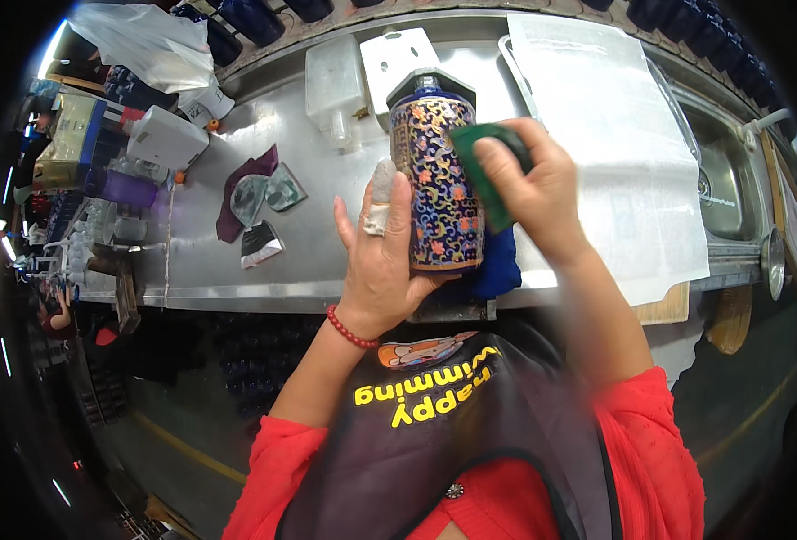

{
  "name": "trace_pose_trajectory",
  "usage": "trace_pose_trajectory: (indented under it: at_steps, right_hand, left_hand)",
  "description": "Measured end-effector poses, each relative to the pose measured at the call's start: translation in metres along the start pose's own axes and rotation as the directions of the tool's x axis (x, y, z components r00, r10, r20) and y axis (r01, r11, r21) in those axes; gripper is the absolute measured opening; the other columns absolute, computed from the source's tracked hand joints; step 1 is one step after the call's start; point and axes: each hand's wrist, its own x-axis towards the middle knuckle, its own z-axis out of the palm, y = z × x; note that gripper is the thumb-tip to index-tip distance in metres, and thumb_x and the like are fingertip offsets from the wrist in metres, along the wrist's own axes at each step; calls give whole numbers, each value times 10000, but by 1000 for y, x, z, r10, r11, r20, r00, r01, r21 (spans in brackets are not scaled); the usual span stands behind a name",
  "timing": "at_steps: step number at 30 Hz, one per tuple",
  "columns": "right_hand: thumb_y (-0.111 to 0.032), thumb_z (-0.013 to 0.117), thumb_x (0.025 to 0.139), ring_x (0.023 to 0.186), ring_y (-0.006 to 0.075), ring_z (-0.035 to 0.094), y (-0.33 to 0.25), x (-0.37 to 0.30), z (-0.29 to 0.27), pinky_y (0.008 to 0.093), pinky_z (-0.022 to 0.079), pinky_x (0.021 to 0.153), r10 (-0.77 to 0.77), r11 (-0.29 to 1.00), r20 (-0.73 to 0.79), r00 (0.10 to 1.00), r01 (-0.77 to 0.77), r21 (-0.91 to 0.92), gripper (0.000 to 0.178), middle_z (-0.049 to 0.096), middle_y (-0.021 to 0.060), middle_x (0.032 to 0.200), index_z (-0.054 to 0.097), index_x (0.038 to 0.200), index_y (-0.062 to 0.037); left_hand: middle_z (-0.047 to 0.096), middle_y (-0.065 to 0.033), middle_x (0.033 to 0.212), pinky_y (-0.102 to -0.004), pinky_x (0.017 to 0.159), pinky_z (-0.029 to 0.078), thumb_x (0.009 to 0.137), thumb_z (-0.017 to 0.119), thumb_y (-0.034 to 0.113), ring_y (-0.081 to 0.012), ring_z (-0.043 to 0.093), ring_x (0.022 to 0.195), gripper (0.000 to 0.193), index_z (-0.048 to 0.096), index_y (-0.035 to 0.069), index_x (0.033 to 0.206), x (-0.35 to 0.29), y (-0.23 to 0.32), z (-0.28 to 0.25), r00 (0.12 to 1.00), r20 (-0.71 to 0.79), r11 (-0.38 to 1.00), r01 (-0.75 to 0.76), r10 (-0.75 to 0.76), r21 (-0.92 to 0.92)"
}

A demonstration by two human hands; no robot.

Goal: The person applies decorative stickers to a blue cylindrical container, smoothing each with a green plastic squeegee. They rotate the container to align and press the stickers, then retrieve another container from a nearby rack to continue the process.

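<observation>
A dark blue vase (433, 184) with a colourful floral scroll pattern lies lengthwise in front of me, its narrow neck pointing away into a grey angular support (430, 79). My left hand (376, 252) is closed on its lower left side, thumb under the near end. One finger of that hand wears a grey and white wrap, and a red bead bracelet circles the wrist. In my right hand (529, 175) is a flat green pad (481, 175), pinched between thumb and fingers against the vase's right side. Motion slightly blurs the right hand and forearm.
White sheeting (605, 153) covers the right of the metal table (313, 243), beside a sink (727, 193). Blue cloth (496, 270) lies under the vase. Pattern scraps (250, 198) lie left; a clear plastic container (334, 81) and white box (397, 58) stand behind. Dark blue vessels (253, 20) line the back.
</observation>
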Motion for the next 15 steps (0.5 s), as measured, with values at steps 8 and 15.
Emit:
trace_pose_trajectory:
  at_steps: [8,15]
  right_hand:
    - [-176,682,967,768,71,618,18,-24,5,241,516,676,135,951,11,991,-132,280,192,696,45,852,652,1006,10]
    - [-192,685,968,769,74,605,25,-25,5,251,508,679,127,960,9,992,-126,250,203,693,47,857,651,1001,5]
  left_hand:
    - [479,-271,1487,-650,1178,1,934,676,434,-451,401,1431,919,242,-84,1557,-8,1,9,987,-122,990,-95,107,103]
    - [459,-277,1506,-644,1182,47,866,732,208,-455,395,1422,699,475,111,1509,-6,18,-4,985,-61,974,-148,160,171]
